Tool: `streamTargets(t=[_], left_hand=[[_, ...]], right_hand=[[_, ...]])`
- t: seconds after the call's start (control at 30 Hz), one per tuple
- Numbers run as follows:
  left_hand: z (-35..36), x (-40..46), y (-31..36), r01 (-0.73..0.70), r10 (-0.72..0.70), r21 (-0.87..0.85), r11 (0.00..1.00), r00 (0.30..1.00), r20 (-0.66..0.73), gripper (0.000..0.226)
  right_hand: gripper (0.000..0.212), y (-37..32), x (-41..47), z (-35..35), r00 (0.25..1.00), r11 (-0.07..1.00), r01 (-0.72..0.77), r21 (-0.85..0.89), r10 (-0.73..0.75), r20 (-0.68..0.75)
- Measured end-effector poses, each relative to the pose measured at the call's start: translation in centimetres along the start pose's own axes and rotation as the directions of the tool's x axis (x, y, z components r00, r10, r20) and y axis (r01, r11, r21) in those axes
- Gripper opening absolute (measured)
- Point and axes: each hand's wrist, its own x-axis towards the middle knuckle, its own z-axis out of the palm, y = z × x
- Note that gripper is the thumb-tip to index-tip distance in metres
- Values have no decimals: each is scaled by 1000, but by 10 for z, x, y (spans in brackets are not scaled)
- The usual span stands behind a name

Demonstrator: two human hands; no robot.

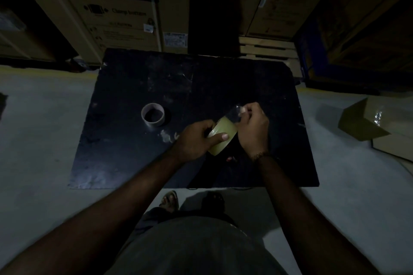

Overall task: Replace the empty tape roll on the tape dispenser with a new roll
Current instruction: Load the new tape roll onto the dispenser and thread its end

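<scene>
left hand [196,140]: wrapped round the new roll [222,136], thumb laid across its outer face, holding it on edge just above the table [125,87].
empty core [153,115]: stands on its end on the table, well apart to the left of both hands, already off the dispenser.
new roll: between the two hands; its hole axis seems to run from left hand toward right hand.
right hand [253,128]: fingers closed in a pinch on the loose tape end [235,113], drawn up and away from the roll.
dispenser: too dark to make out; only a small red part [230,159] shows below the roll.
next move, likely: feed the tape end forward; right hand is nearer to it.
</scene>
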Motion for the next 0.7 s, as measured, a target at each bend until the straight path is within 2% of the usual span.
streamTargets(t=[0.13, 0.23, 0.37, 0.43, 0.5, 0.57, 0.63, 0.7], left_hand=[[6, 1, 2, 86, -92, 81, 993, 993, 73, 54], [13, 1, -4, 67, -85, 140, 988, 988, 129, 52], [26, -3, -7, 27, -36, 235, 972, 999, 38, 59], [31, -5, -9, -1, 5, 285, 959, 1000, -13, 60], [34, -8, -8, -35, 65, 336, 941, 995, -78, 55], [36, -10, -9, -55, 113, 361, 931, 983, -141, 53], [39, -10, -11, -67, 134, 374, 925, 978, -158, 47], [41, -10, -12, -94, 167, 407, 908, 975, -149, 38]], right_hand=[[17, 13, 10, -12, 973, 963, -201, 181, 175, 151], [11, 17, 11, -20, 923, 892, -351, 284, 280, 263], [28, 28, 9, -29, 847, 780, -508, 367, 374, 378], [29, 33, 8, -33, 816, 731, -558, 393, 397, 421], [31, 37, 5, -35, 789, 682, -598, 422, 409, 458], [43, 41, 1, -36, 753, 632, -644, 431, 423, 504], [58, 44, -5, -35, 714, 585, -686, 433, 429, 553], [64, 44, -9, -33, 689, 559, -711, 427, 429, 584]])
